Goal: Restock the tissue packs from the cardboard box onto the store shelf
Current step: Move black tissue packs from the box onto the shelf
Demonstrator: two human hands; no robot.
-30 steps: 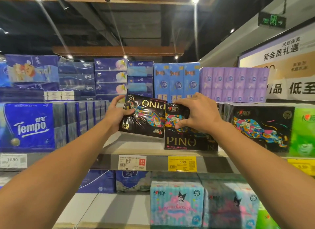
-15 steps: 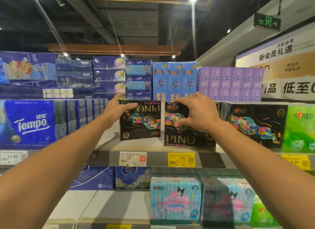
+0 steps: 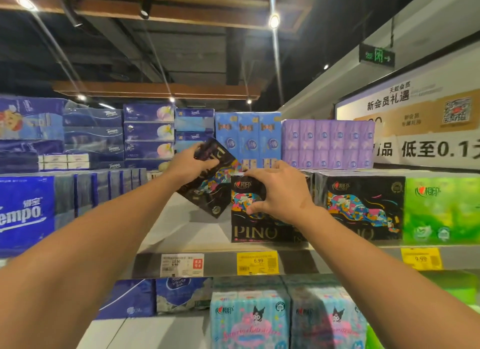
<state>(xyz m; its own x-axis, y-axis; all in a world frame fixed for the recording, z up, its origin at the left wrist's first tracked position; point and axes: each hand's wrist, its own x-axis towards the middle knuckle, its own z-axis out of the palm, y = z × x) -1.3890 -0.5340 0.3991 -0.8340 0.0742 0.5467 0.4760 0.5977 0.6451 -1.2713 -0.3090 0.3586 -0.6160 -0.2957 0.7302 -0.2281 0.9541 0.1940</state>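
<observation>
- While lifting a black pack [image 3: 207,185] tilted at frame centre, gripping its upper end with the left hand [image 3: 191,166], clear of the shelf [image 3: 181,226].
- Steadying the standing pack [image 3: 249,213] just right of centre, right hand [image 3: 278,192] pinching its top and face.
- Judging the step: placing one pack beside the other.
- Needing next: turning the tilted pack upright, setting it down touching the standing one.
- Not seeing the cardboard box.

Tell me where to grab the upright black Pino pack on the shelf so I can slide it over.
Grip the upright black Pino pack across its top edge, coming from the front and above, as the right hand does. Its left side faces open shelf; another black pack crowds the right side.
</observation>
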